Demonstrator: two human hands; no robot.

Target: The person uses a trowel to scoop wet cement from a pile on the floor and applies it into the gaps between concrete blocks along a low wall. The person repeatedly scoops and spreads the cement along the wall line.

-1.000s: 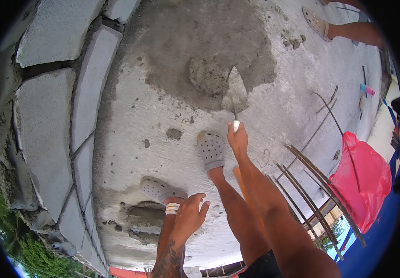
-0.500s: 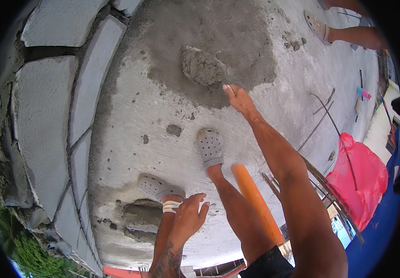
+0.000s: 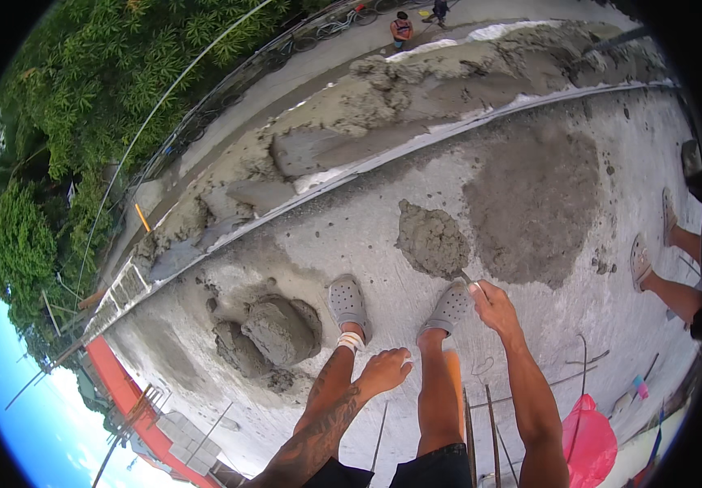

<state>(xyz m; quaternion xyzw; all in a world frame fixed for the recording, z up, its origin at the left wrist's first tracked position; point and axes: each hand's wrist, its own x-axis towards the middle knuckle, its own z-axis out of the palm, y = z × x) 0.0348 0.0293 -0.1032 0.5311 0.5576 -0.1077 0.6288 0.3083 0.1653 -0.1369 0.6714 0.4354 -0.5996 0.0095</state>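
Observation:
My right hand (image 3: 493, 306) is closed round the handle of a trowel (image 3: 466, 277). A thick lump of wet grey mortar (image 3: 432, 240) covers the trowel's blade, which is hidden under it. The load is left of a damp, dark mortar patch (image 3: 534, 211) on the concrete floor. My left hand (image 3: 385, 370) holds nothing; its fingers are loosely bent and apart, in front of my legs. Left of my feet lie rounded mounds of wet mortar (image 3: 279, 332).
A low wall (image 3: 326, 150) with wet mortar on top runs along the far side. Another person's foot in a clog (image 3: 640, 260) stands at the right. Steel bars (image 3: 493, 423), an orange pipe (image 3: 453, 382) and a pink plastic bag (image 3: 591, 443) are near my right leg.
The view has swung toward the wall and the trees beyond. The loaded trowel has moved left off the damp patch, still in my right hand. My left hand stays empty.

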